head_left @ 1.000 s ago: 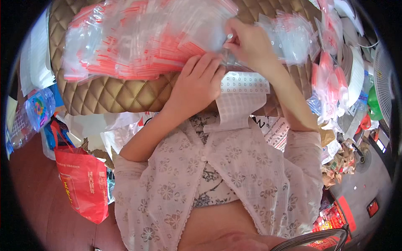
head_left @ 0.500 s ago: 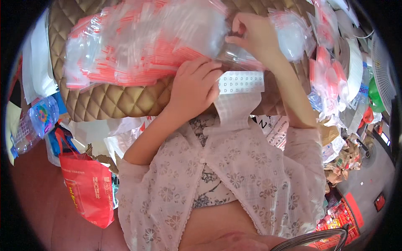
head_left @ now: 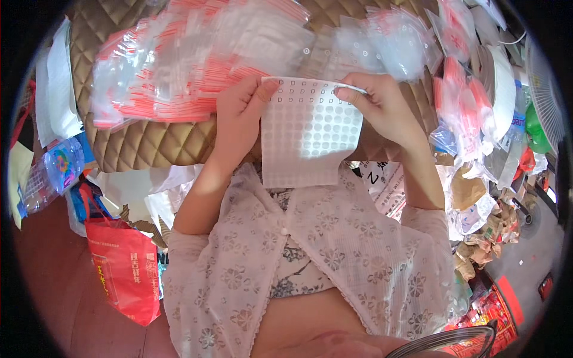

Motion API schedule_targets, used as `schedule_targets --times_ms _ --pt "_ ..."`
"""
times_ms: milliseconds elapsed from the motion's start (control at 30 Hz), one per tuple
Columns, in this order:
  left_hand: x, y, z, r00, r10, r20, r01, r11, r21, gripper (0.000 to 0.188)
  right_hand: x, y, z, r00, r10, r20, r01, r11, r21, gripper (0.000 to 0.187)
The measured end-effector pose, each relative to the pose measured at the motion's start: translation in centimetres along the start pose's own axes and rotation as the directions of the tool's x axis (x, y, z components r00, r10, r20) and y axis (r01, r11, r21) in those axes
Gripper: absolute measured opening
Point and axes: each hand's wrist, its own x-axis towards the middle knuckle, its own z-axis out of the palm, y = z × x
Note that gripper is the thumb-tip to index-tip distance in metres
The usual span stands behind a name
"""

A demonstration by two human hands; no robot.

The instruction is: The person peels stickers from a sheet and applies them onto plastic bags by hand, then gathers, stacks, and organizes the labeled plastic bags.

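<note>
One sticker sheet (head_left: 310,134), long axis near-to-far; left hand (head_left: 241,110) and right hand (head_left: 382,107) pinching its far corners; underside hidden from me.

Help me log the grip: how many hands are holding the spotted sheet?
2: the left hand pinches the spotted sheet at its upper left corner, the right hand near its upper right corner. No other hand shows.

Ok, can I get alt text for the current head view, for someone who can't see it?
The left hand and right hand hold a white dotted sheet near its upper corners. Beyond it, clear bags with red edges lie heaped on a brown quilted surface; a red bag is at lower left.
</note>
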Motion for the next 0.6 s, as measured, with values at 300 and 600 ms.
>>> schedule_targets --times_ms 300,600 --pt "0.3 3.0 0.6 0.967 0.161 0.195 -0.192 0.970 0.151 0.014 -0.6 -0.7 0.4 0.957 -0.271 -0.107 0.265 0.962 -0.070 0.019" --pt "0.4 3.7 1.4 0.956 -0.118 0.270 0.158 0.979 -0.131 0.017 -0.5 -0.7 0.4 0.940 -0.314 -0.134 0.278 0.931 -0.237 0.014"
